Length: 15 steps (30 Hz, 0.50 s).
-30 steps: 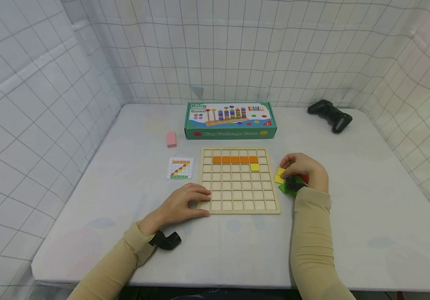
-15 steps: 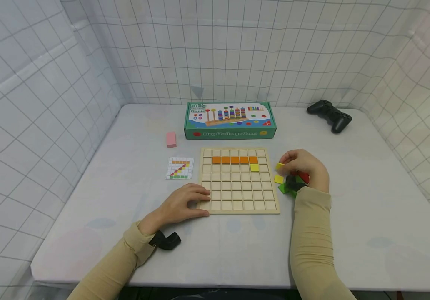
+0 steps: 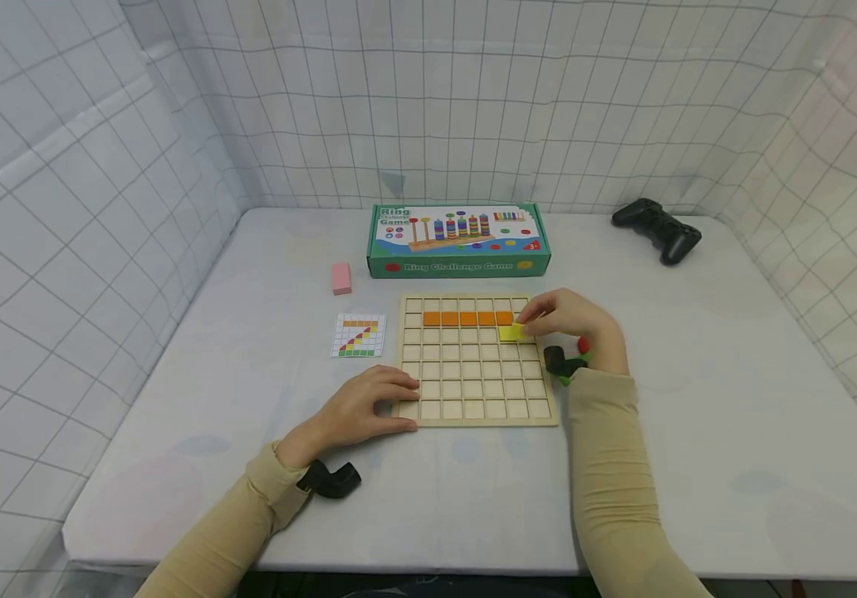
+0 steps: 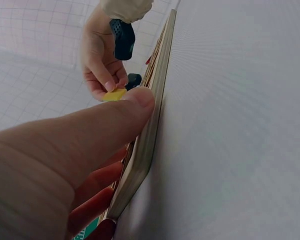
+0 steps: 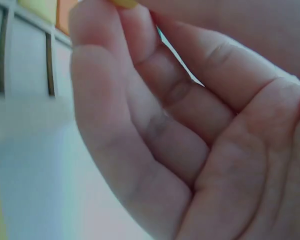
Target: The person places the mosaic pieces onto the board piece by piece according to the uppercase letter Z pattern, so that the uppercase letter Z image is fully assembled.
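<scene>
A wooden grid board (image 3: 473, 365) lies mid-table, with a row of orange tiles (image 3: 468, 319) in its second row. Below the right end of that row sits a yellow tile (image 3: 506, 334). My right hand (image 3: 574, 322) pinches another yellow tile (image 3: 519, 332) at its fingertips, over the board's right side beside the placed one. The held tile (image 4: 114, 94) also shows in the left wrist view; only a sliver of yellow tile (image 5: 125, 2) appears in the right wrist view. My left hand (image 3: 369, 404) rests on the board's lower-left corner, fingers relaxed, thumb along the edge.
Left of the board lies a pattern card (image 3: 358, 335), with a pink block (image 3: 341, 278) behind it. A green game box (image 3: 459, 242) stands at the back, and a black game controller (image 3: 656, 231) lies back right. Red tiles (image 3: 583, 345) and green pieces are partly hidden under my right wrist.
My right hand has picked a yellow tile from the pile right of the board and carried it left over the board. My left hand has stayed in place.
</scene>
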Motion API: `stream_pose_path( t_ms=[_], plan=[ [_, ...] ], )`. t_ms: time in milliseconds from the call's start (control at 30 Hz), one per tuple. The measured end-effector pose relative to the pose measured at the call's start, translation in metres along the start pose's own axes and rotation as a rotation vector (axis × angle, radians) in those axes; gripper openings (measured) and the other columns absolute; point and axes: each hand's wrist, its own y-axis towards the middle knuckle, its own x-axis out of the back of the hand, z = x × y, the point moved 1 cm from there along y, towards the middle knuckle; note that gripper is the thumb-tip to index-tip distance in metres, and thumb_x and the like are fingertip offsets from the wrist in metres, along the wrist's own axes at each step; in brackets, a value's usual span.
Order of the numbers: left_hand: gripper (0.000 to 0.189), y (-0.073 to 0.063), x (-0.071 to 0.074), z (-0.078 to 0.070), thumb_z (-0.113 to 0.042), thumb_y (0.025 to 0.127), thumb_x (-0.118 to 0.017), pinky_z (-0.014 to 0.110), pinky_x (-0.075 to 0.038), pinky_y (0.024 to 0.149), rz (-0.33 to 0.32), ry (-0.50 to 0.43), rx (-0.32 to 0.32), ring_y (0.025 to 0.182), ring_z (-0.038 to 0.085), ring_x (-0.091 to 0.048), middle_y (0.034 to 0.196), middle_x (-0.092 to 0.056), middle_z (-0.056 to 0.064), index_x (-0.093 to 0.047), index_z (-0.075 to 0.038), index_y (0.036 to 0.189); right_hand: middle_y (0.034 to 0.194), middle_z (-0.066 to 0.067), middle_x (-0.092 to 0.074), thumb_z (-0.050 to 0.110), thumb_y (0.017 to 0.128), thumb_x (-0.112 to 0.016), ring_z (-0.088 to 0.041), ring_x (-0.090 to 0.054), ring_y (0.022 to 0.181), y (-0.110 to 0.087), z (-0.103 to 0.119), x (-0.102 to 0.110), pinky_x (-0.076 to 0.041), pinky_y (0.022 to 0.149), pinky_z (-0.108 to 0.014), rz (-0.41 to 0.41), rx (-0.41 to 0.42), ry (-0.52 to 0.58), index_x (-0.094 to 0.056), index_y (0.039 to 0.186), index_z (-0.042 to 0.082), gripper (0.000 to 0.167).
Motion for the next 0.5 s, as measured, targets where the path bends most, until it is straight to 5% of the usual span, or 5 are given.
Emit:
stream_pose_path(
  t_ms=[233, 500],
  plan=[
    [0.038, 0.0, 0.0, 0.0, -0.032, 0.077, -0.078, 0.031, -0.04, 0.1, 0.004, 0.002, 0.005, 0.113, 0.017, -0.052, 0.115, -0.063, 0.002, -0.072, -0.009, 0.106, 0.1, -0.007, -0.066, 0.018, 0.082, -0.071, -0.02, -0.057, 0.084, 0.013, 0.012, -0.012, -0.048, 0.077, -0.031, 0.064, 0.046, -0.046, -0.072, 0.099, 0.005, 0.022],
    [0.038, 0.0, 0.0, 0.0, -0.032, 0.077, -0.078, 0.031, -0.04, 0.1, 0.005, 0.001, 0.005, 0.113, 0.017, -0.052, 0.115, -0.062, 0.002, -0.071, -0.009, 0.106, 0.095, -0.002, -0.068, 0.016, 0.082, -0.072, -0.018, -0.058, 0.083, 0.025, 0.018, -0.027, -0.048, 0.079, -0.031, 0.105, 0.04, -0.074, -0.074, 0.095, 0.009, 0.015]
  ],
)
